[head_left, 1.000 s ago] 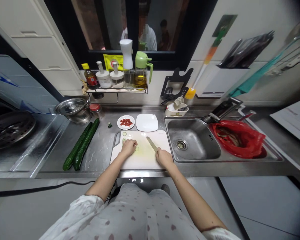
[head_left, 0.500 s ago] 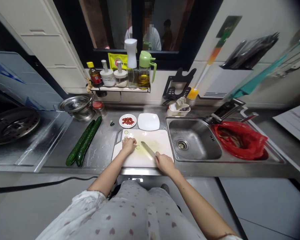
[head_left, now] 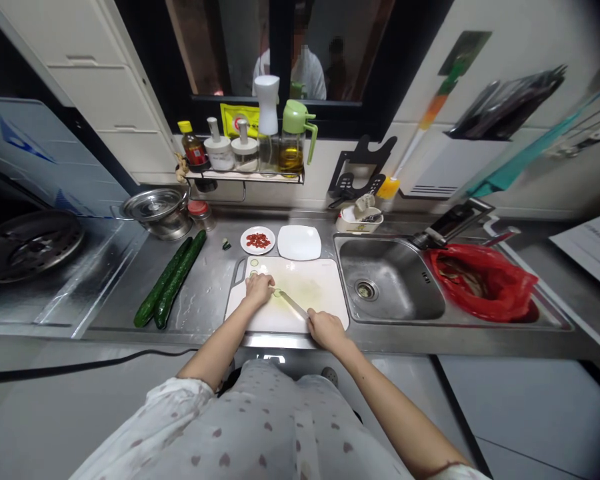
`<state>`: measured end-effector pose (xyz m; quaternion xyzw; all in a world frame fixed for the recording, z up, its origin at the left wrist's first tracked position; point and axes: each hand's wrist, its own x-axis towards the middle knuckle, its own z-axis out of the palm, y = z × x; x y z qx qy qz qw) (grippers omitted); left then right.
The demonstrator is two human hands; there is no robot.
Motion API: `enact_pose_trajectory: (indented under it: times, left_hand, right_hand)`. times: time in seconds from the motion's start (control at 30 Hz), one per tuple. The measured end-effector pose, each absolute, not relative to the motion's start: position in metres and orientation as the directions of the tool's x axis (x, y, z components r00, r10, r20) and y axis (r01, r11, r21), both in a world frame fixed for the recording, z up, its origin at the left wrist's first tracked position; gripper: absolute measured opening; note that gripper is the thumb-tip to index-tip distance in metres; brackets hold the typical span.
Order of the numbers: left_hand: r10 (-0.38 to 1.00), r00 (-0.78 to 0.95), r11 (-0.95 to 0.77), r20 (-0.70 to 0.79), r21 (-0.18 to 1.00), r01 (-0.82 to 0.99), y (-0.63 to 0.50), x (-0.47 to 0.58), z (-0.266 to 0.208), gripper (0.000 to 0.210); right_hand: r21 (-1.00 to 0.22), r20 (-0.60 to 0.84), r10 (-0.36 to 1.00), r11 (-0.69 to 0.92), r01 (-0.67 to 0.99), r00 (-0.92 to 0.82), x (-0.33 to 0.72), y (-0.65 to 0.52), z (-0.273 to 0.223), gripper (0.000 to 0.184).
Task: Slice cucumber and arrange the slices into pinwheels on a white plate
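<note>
while right fingers (head_left: 312, 318) clasp a knife (head_left: 294, 305) over bare board (head_left: 320, 287), left fingers (head_left: 267, 279) curl inside its edge, hold unclear.

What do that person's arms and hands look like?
The left hand and right hand are bare. The left sleeve is loose and white with dusky spots, ending partway up the left arm. Only a bit of the white right sleeve shows.
</note>
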<state>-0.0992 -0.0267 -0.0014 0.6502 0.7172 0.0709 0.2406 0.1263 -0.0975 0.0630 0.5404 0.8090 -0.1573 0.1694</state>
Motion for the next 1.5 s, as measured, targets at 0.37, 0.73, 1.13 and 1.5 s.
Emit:
enact_pose_trajectory:
  times: [0.37, 0.73, 1.13, 1.5]
  left_hand:
    - [0.962, -0.037, 0.156, -0.271, 0.432, 0.888, -0.025, -0.100, -0.001, 0.014]
    - [0.957, -0.048, 0.170, -0.285, 0.420, 0.891, -0.021, -0.099, -0.004, 0.013]
    - [0.951, -0.064, 0.201, -0.302, 0.450, 0.870, -0.021, -0.101, 0.000, 0.012]
    - [0.947, -0.074, 0.214, -0.314, 0.442, 0.871, -0.020, -0.100, 0.002, 0.012]
  right_hand:
    - [-0.058, -0.466, 0.807, 0.381, 0.923, -0.362, 0.126, -0.095, 0.064, 0.029]
    - [-0.090, -0.506, 0.758, 0.428, 0.899, -0.411, 0.125, -0.080, 0.065, 0.027]
    - [-0.084, -0.509, 0.762, 0.420, 0.904, -0.401, 0.114, -0.075, 0.062, 0.031]
    - [-0.078, -0.499, 0.758, 0.443, 0.893, -0.420, 0.116, -0.073, 0.058, 0.030]
